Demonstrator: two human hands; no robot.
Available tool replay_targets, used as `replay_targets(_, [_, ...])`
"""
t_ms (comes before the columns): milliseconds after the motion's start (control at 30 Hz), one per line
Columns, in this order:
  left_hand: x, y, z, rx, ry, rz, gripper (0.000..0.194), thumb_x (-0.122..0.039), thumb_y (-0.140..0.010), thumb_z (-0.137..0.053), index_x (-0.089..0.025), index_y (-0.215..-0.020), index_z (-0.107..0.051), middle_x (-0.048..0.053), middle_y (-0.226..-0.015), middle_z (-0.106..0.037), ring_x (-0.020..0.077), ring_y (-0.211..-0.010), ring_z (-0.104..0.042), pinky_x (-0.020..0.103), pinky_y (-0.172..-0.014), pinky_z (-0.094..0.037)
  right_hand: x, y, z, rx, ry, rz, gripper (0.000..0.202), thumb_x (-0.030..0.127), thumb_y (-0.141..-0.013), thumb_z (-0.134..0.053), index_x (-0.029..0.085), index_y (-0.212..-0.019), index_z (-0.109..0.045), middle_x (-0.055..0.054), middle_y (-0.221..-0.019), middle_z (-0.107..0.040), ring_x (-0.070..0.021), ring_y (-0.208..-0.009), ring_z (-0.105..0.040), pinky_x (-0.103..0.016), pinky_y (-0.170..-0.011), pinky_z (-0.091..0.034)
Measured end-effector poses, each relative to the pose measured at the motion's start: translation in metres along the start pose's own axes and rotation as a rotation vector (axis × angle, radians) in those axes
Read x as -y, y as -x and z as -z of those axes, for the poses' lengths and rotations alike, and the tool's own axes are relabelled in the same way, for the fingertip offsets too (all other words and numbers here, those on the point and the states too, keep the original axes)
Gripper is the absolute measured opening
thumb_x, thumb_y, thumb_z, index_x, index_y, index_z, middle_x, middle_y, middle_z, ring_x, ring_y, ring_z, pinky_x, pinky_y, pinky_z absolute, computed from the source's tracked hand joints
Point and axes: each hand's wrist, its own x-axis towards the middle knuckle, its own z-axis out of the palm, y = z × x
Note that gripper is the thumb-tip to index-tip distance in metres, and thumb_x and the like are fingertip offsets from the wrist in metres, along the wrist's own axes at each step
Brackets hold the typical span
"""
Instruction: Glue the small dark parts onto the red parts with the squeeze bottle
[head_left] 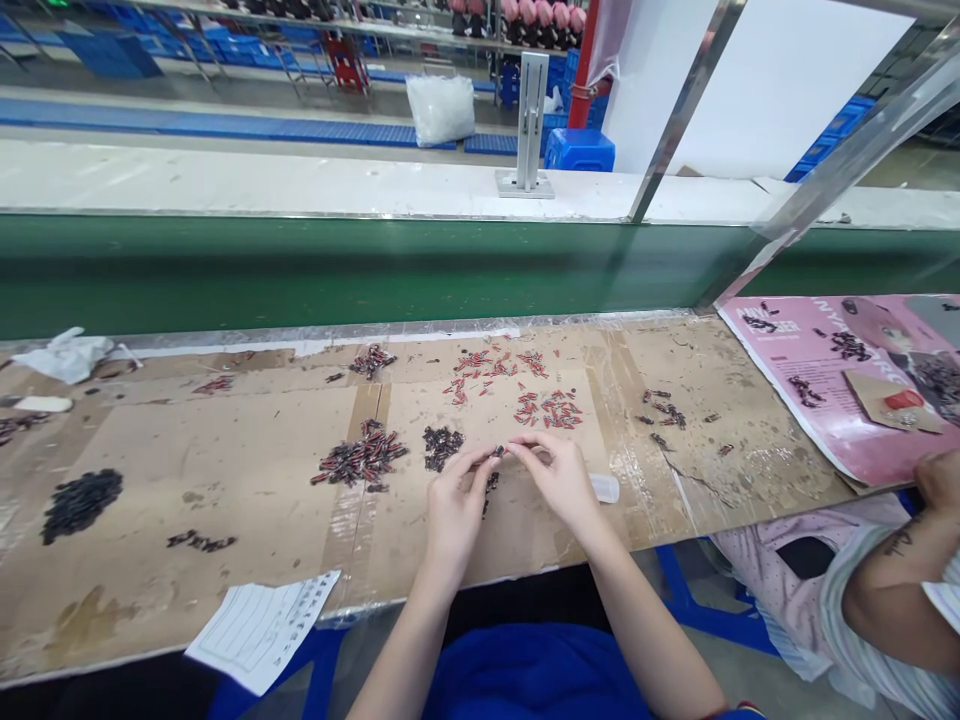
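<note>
Left hand [455, 490] pinches a small dark part [499, 451] above the worktop [247, 430], between its middle and near edge, probably for fine two-handed work; right hand [553, 475] has its fingertips drawn together beside it, their grip unclear. Black parts [442, 447] and red pieces [559, 410] lie close, seemingly for easy reach. Fingers partly hide the held part, its shape too small to read

Matt brown cardboard tabletop [247, 450]
</note>
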Motion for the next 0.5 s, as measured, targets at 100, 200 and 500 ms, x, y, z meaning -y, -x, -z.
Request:
replay_targets(100, [-0.005, 0.000, 0.000, 0.024, -0.022, -0.006, 0.021, -0.036, -0.078, -0.064, -0.021, -0.087, -0.076, 0.008, -0.091, -0.076, 0.0234, -0.090, -0.068, 0.038, -0.088, -0.053, 0.002, 0.003, 0.000, -0.031, 0.009, 0.020, 0.014, 0.029, -0.081, -0.063, 0.020, -0.082, -0.073, -0.005, -0.083, -0.077, -0.0187, -0.071, -0.072, -0.029, -0.069, -0.057])
replay_targets(200, [-0.008, 0.001, 0.000, 0.024, -0.022, -0.015, 0.020, -0.036, -0.078, -0.064, -0.021, -0.083, -0.076, 0.007, -0.089, -0.076, 0.0236, -0.089, -0.069, 0.039, -0.087, -0.053, 0.003, 0.004, 0.000, -0.039, 0.039, 0.030, 0.013, 0.027, -0.081, -0.062, 0.020, -0.082, -0.073, -0.005, -0.083, -0.077, -0.0186, -0.070, -0.072, -0.030, -0.068, -0.058])
replay_targets(500, [-0.020, 0.002, -0.002, 0.065, 0.147, 0.051, 0.027, -0.043, -0.073, -0.070, -0.018, -0.080, -0.076, 0.009, -0.086, -0.077, 0.0229, -0.082, -0.072, 0.035, -0.080, -0.058, 0.005, 0.015, -0.001, -0.059, 0.027, 0.113, 0.017, 0.029, -0.086, -0.057, 0.020, -0.086, -0.070, -0.005, -0.084, -0.076, -0.0180, -0.074, -0.072, -0.028, -0.069, -0.058])
